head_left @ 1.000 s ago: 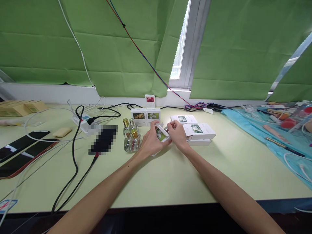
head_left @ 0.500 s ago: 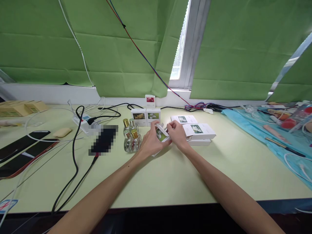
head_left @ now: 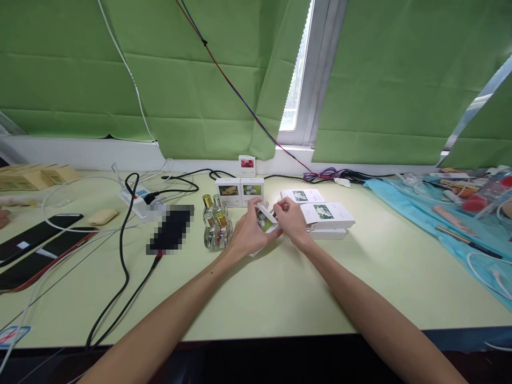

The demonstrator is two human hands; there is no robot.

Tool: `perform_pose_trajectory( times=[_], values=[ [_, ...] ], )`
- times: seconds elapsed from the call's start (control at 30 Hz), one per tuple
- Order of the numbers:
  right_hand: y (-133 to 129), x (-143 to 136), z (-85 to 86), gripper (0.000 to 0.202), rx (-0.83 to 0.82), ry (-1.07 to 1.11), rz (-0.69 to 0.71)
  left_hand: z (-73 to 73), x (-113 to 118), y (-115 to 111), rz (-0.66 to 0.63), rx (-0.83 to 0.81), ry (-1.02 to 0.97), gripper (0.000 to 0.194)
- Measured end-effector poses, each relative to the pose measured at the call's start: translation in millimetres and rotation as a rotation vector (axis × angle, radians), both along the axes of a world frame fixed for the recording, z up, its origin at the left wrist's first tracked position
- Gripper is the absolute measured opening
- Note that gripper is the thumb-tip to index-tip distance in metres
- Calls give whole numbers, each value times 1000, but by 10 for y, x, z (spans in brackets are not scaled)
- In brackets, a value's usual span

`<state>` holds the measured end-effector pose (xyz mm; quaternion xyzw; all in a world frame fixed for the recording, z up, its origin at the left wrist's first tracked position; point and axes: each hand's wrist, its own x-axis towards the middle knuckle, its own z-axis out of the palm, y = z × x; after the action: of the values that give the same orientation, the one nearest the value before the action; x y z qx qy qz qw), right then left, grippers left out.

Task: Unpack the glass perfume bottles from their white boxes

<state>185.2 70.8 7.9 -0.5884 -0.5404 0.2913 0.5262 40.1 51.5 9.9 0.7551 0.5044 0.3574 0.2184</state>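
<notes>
My left hand (head_left: 254,229) is wrapped round a small white box (head_left: 264,220) with a picture of white flowers on green, tilted above the table. Its upper end looks open, with a flap standing up. My right hand (head_left: 291,217) is closed at that end of the box, fingertips pinched together. A small shiny bit shows by the fingertips, too small to name. Several glass perfume bottles (head_left: 216,234) with gold and silver caps stand just left of my left hand. Right of my right hand lie white boxes (head_left: 332,216) with flower pictures, partly stacked.
Two white boxes (head_left: 240,192) stand upright behind my hands, with another small box (head_left: 247,166) further back. To the left are a black pixelated device (head_left: 172,229), a power strip (head_left: 136,205), cables and phones (head_left: 36,240). Another person's fingers (head_left: 4,217) show at the left edge. Blue sheeting (head_left: 404,208) lies right.
Another person's fingers have come into view at the far left edge. My hands and the white box have hardly moved.
</notes>
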Motion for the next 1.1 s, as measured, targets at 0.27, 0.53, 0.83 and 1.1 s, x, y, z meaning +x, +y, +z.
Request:
perform_pose_trajectory(
  times=[0.27,0.53,0.83,1.1],
  values=[
    [50,19,-34,12,-17,90,44,-21,-6,5,-5,22,-8,86],
    [40,18,-25,14,-44,137,47,-26,-14,10,-6,15,4,85],
    [57,21,-35,11,-53,151,37,-25,-5,7,0,8,15,87],
    [40,12,-19,10,-53,151,43,-44,-4,14,4,37,-6,87]
  ],
)
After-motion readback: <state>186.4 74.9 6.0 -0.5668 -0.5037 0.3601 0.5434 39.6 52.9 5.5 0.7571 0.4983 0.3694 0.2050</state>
